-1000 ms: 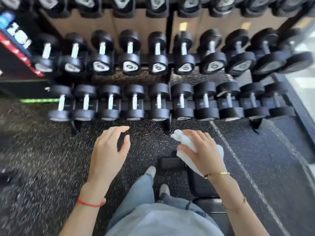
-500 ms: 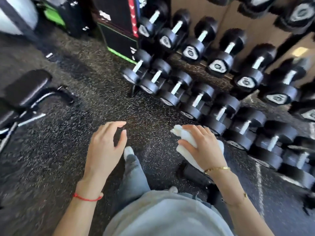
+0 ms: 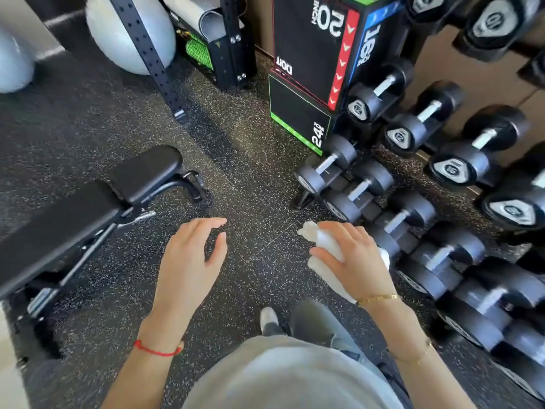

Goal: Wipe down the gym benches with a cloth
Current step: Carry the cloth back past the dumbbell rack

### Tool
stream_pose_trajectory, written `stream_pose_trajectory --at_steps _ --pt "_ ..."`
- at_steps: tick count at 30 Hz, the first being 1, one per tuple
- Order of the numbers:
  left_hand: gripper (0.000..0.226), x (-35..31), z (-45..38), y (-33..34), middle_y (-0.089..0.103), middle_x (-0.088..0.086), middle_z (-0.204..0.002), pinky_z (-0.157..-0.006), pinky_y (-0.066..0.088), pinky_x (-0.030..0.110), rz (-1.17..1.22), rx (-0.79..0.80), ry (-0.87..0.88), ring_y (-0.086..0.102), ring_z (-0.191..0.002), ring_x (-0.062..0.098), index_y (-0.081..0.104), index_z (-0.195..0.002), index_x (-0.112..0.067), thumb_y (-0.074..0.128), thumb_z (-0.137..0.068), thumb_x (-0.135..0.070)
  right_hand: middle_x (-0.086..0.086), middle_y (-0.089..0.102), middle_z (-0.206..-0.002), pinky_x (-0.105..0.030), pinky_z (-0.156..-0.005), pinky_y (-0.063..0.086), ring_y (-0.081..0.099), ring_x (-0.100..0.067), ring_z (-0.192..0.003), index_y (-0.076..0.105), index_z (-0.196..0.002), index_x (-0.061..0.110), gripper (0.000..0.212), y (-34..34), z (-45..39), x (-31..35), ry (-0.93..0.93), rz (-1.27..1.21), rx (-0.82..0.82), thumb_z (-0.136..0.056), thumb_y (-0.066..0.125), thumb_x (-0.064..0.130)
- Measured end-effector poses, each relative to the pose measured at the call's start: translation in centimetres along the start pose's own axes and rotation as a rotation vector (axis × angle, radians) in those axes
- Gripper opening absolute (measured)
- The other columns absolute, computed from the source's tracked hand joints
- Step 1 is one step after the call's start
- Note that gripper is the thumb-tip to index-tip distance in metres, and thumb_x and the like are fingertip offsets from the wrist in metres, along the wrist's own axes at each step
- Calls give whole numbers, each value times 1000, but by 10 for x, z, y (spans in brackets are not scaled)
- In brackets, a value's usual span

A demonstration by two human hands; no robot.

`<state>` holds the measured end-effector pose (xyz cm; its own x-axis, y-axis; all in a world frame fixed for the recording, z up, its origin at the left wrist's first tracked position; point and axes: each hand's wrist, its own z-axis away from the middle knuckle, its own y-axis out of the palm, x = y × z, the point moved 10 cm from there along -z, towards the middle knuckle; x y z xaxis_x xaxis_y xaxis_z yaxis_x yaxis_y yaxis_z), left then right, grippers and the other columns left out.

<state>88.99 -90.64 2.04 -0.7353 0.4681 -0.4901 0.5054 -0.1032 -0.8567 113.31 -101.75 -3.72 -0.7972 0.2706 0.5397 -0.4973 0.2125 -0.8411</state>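
Observation:
A black padded gym bench on a dark metal frame lies at the left, its rounded seat pad nearest the middle. My right hand grips a bunched white cloth in the air, right of centre, close to the low dumbbells. My left hand hovers over the speckled floor with relaxed fingers, holding nothing, a little right of the bench's frame. Neither hand touches the bench.
A dumbbell rack fills the right side. Black plyo boxes stand at the top centre, a perforated black upright and grey exercise balls at the top left. My legs and a shoe show below.
My view has swung left: the dumbbell rack slid to the right and the bench came into view at the left. Both hands keep the same pose, the cloth still held.

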Motion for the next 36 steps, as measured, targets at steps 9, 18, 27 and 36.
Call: stream_pose_trajectory --at_steps 9,18,27,36 --pt "25 52 -158 15 68 -2 -116 -96 49 36 19 -17 -22 61 -109 17 66 -119 -15 58 -96 -20 -1 65 -112 -46 -85 47 54 -28 -97 61 -124 23 48 24 -159 11 0 -43 12 -88 55 54" --pt "25 68 -371 35 67 -4 -116 -94 39 19 14 -51 -38 58 -107 12 65 -121 -17 58 -97 -21 -1 65 -114 -45 -86 47 52 -27 -97 60 -125 24 48 2 -385 -7 -51 -34 18 -88 56 54" --pt "23 85 -551 49 68 -1 -114 -95 46 33 32 -57 -40 60 -107 20 65 -118 -15 59 -96 -18 -1 65 -112 -47 -88 47 53 -28 -97 61 -123 23 50 -18 -582 -22 -60 -37 -26 -89 52 58" --pt "24 117 -761 88 67 -3 -115 -93 47 30 59 18 108 59 -106 14 64 -120 -15 56 -98 -21 1 65 -112 -49 -89 46 51 -27 -97 61 -121 25 42 2 -762 -37 28 -40 -74 -86 62 48"
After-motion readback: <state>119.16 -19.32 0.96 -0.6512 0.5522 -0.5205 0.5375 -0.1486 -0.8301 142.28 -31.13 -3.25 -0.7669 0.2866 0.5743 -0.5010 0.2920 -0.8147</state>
